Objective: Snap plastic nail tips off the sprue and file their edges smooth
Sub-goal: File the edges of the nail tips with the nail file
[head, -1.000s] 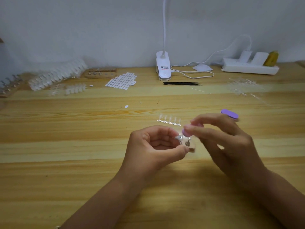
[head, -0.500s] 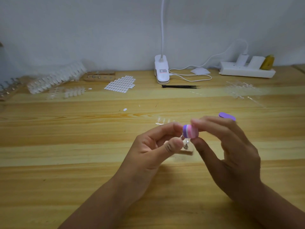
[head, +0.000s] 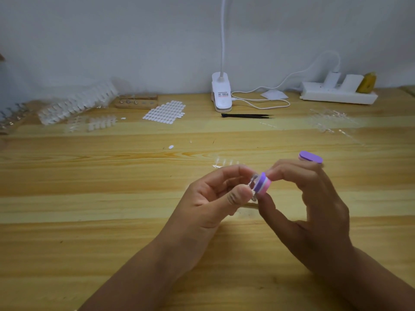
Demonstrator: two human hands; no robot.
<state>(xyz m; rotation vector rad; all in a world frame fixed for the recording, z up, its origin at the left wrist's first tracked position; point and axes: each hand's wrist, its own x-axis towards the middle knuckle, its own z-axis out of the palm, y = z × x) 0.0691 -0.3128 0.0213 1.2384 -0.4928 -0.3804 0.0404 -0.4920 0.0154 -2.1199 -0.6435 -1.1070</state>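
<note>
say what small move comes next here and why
Probably a short stroke of the purple and pink foam file block along the edge of the clear plastic nail tip: the right hand pinches the block against the tip pinched in the left hand.

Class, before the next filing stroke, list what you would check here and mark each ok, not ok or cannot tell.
1. The left hand pinches the clear plastic nail tip: ok.
2. The right hand pinches the purple, white and pink block file: ok.
3. File face against the tip's edge: ok, apparently touching.
4. Edge smooth: cannot tell, too small.
5. More tips ready on the clear sprue strip on the wooden table: ok.
</note>
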